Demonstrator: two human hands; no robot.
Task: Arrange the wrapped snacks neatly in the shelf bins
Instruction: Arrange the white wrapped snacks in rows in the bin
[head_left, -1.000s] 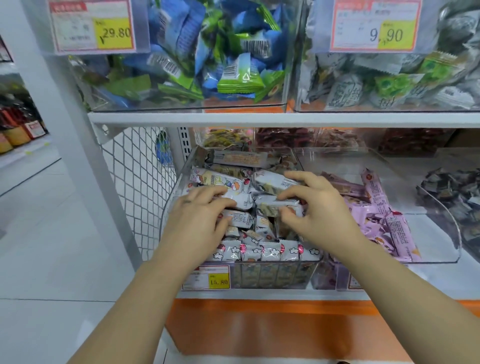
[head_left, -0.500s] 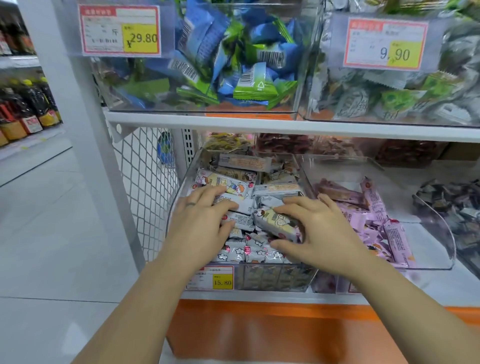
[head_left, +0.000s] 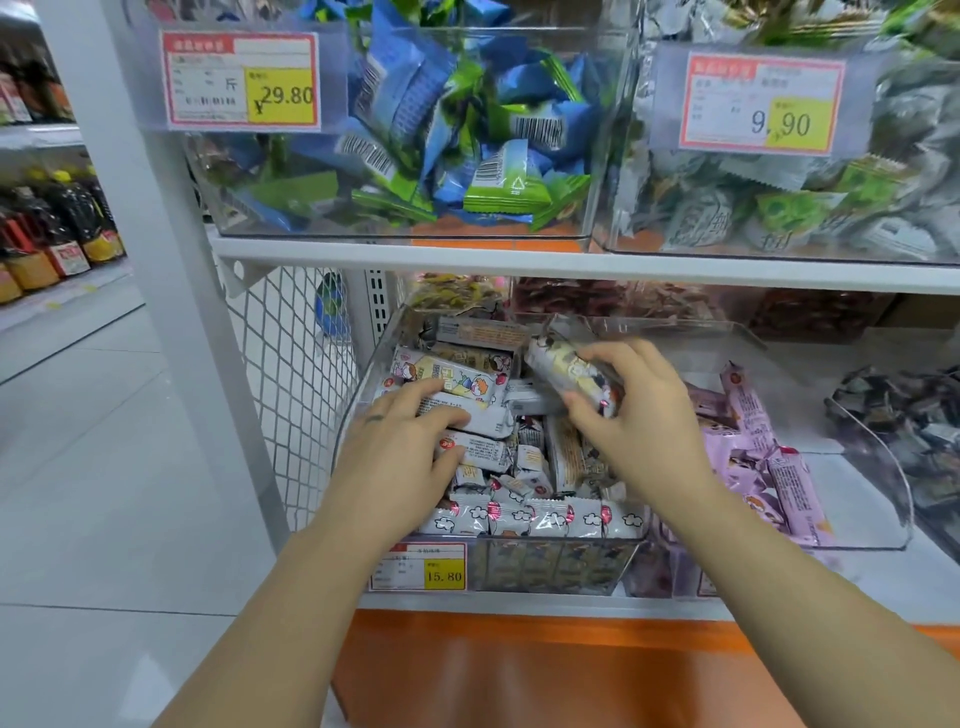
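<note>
A clear plastic bin (head_left: 545, 569) on the lower shelf holds several white wrapped snack bars (head_left: 519, 514), with a tidy row standing along its front wall. My right hand (head_left: 639, 421) pinches one white snack bar (head_left: 563, 371) and holds it tilted above the pile, near the bin's right side. My left hand (head_left: 400, 447) lies flat on the bars in the left half of the bin, fingers stretched over a bar with cartoon print (head_left: 447, 374).
The neighbouring clear bin (head_left: 883, 540) to the right holds pink wrapped bars (head_left: 753, 441). Upper-shelf bins contain blue-green packets (head_left: 467, 130) and grey-green packets (head_left: 805, 208). A white mesh side panel (head_left: 291, 374) and post stand left; bottles (head_left: 57, 228) line a far-left shelf.
My right hand has lifted a white snack bar from the pile and raised it toward the back right of the bin. My left hand stays pressed on the bars.
</note>
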